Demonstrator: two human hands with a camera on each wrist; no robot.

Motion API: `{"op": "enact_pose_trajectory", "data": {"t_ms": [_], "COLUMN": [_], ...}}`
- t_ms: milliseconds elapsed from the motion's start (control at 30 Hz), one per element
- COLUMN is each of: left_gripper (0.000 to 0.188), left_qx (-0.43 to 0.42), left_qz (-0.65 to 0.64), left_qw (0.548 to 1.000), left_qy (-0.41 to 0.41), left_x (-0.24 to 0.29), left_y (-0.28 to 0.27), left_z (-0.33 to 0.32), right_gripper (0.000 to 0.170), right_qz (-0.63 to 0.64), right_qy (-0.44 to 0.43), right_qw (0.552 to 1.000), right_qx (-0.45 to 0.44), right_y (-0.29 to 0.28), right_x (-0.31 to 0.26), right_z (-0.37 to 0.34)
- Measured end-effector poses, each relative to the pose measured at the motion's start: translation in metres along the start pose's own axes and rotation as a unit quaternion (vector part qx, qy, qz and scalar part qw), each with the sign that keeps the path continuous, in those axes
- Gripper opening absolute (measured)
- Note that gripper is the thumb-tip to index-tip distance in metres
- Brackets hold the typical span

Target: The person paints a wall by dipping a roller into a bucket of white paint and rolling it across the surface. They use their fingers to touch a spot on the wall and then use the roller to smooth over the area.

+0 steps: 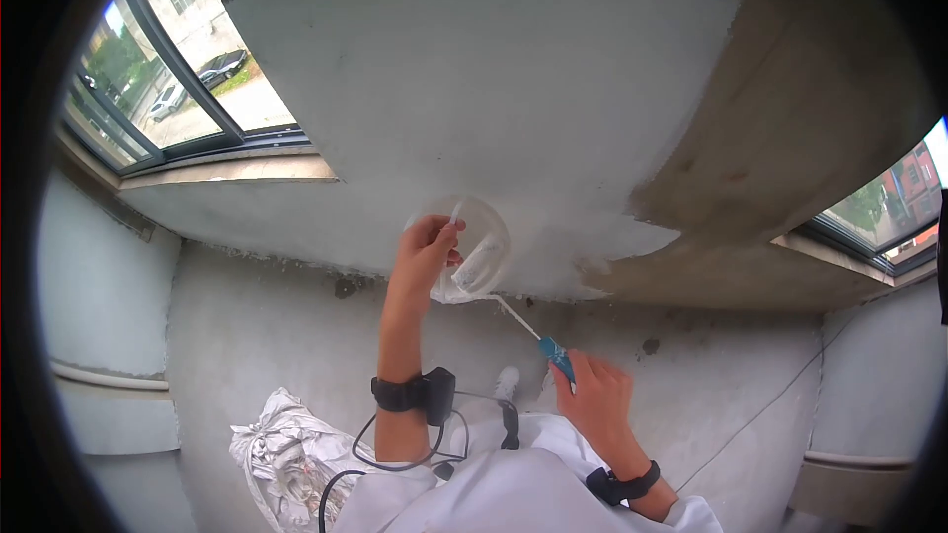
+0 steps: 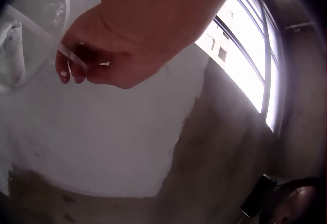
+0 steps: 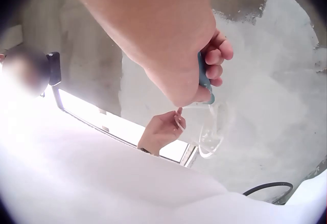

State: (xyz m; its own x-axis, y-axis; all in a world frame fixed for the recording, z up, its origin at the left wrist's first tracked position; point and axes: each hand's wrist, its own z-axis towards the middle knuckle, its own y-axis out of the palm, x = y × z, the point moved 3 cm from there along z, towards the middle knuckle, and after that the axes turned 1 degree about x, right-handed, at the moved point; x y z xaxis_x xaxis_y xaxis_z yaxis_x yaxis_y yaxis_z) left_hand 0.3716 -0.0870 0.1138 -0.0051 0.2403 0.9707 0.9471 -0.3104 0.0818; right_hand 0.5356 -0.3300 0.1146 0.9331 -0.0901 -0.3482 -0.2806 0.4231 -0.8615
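Observation:
My left hand grips the white handle strap of a translucent plastic bucket, holding it up near the wall. Inside the bucket lies the white, paint-coated head of a paint roller, its thin rod slanting out over the rim. The roller's blue grip is in my right hand, low and right of the bucket. In the right wrist view, fingers curl round that blue grip, with the left hand and bucket beyond.
A wall ahead is largely coated white, with bare brown-grey plaster at the right. Windows stand at left and right. A crumpled white sheet lies on the floor. A black cable runs by the left forearm.

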Motion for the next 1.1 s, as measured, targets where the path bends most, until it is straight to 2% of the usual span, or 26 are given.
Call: {"op": "enact_pose_trajectory", "data": {"t_ms": [300, 400, 600, 700, 900, 1000, 1100], "left_gripper": [0.032, 0.031, 0.032, 0.032, 0.033, 0.033, 0.031], "left_qx": [0.011, 0.011, 0.011, 0.016, 0.035, 0.042, 0.047], "left_qz": [0.010, 0.007, -0.019, -0.035, -0.024, -0.027, -0.025], "left_qw": [1.000, 1.000, 0.999, 0.998, 0.998, 0.998, 0.998], "left_qy": [0.023, 0.023, 0.030, 0.045, 0.040, 0.031, 0.018], "left_x": [0.024, 0.029, 0.044, 0.050, 0.045, 0.038, 0.028], "left_y": [0.012, 0.015, 0.013, 0.016, 0.002, -0.006, -0.013], "left_z": [0.018, 0.020, 0.014, 0.011, 0.014, 0.011, 0.008], "right_gripper": [0.022, 0.023, 0.026, 0.024, 0.025, 0.025, 0.023], "right_qz": [-0.016, -0.033, -0.029, -0.008, -0.001, -0.002, 0.016], "right_qy": [0.039, 0.027, 0.026, 0.058, 0.099, 0.122, 0.168], "right_qw": [0.998, 0.998, 0.994, 0.992, 0.970, 0.952, 0.936], "right_qx": [0.052, 0.044, 0.100, 0.109, 0.220, 0.279, 0.309], "right_y": [-0.009, -0.015, -0.025, -0.039, -0.083, -0.087, -0.066], "right_x": [0.006, 0.006, 0.013, 0.019, 0.017, 0.020, 0.031], "right_z": [0.000, 0.002, 0.002, 0.014, 0.054, 0.066, 0.066]}}
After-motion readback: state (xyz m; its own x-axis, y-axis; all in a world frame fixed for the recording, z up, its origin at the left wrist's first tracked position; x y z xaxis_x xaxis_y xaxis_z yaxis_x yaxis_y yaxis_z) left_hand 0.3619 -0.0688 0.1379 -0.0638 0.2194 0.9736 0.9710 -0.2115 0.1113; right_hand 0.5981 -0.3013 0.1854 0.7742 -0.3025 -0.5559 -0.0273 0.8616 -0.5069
